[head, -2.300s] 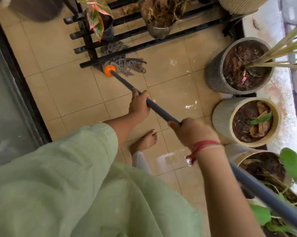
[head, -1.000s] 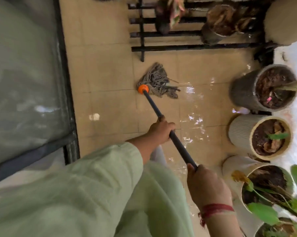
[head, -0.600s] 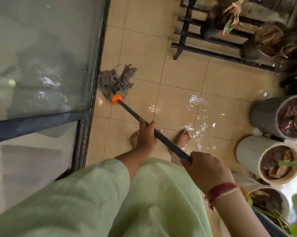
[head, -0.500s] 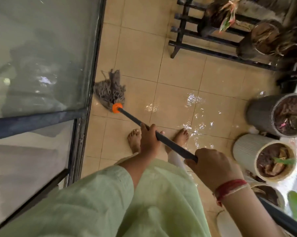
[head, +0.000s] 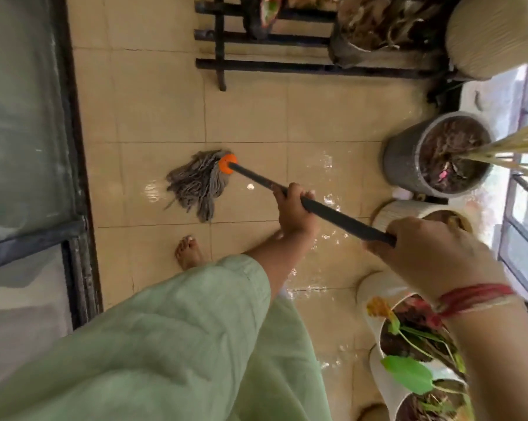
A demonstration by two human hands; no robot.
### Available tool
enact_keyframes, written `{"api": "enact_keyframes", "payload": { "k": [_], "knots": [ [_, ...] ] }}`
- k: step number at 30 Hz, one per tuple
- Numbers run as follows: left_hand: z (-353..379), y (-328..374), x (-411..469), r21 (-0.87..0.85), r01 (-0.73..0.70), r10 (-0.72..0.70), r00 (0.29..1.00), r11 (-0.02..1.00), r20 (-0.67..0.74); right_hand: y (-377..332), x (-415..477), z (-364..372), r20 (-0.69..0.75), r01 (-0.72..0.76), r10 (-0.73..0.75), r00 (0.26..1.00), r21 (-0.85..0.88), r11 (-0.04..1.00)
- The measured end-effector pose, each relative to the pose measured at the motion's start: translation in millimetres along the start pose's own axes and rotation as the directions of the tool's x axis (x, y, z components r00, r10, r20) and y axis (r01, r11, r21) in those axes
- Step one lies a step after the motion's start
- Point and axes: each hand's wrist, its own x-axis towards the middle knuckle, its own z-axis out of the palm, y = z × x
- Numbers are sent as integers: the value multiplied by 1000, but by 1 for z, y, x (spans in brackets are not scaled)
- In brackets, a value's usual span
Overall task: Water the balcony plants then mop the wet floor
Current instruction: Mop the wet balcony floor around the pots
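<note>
Both hands grip the mop handle [head: 332,212]. The left hand [head: 294,214] is the one nearer to the mop head [head: 197,183], with its fingers [head: 290,189] curled tight around the handle. The right hand [head: 432,253] holds the handle higher up, its fingers also wrapped around it. From the hands, the long axis of the handle runs away to the left and down to the floor [head: 153,110]. The mop head lies flat on the tiles in the middle of the floor, its strands spread toward the glass door [head: 22,117]. Wet shine is visible beside the pots [head: 405,159] at the right edge, so the next stroke probably must go to that side. Half a second ago the mop head was touching the door frame; now it lies well apart from it.
</note>
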Motion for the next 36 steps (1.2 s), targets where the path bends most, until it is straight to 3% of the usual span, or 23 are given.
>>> {"api": "enact_keyframes", "payload": {
  "k": [5,8,11,15,22,26,30,33,36],
  "knots": [
    [85,65,-30,67,-230,199,929,971,311,109,0,16,85,-214,207,975,84,973],
    [136,79,-47,115,-394,286,811,912,511,152,-13,42,184,-348,320,929,151,925],
    [165,88,-65,225,-555,241,644,801,726,173,-32,73,272,-481,417,867,240,843],
    [174,77,-87,280,-765,155,441,580,884,167,-55,98,438,-609,468,767,267,747],
    [108,51,-79,250,-934,-98,232,256,968,92,-75,102,634,-700,462,620,183,690],
    [36,41,-31,239,-962,-182,213,130,960,10,-63,72,701,-698,378,605,240,674],
    [-19,50,33,245,-970,-198,238,7,951,-49,-35,32,640,-685,395,659,294,667],
    [-54,69,73,284,-957,-179,271,53,946,-76,-17,10,577,-647,379,723,377,663],
    [-86,85,106,389,-909,-119,375,147,919,-96,1,-8,477,-576,367,799,431,694]
  ]
}}
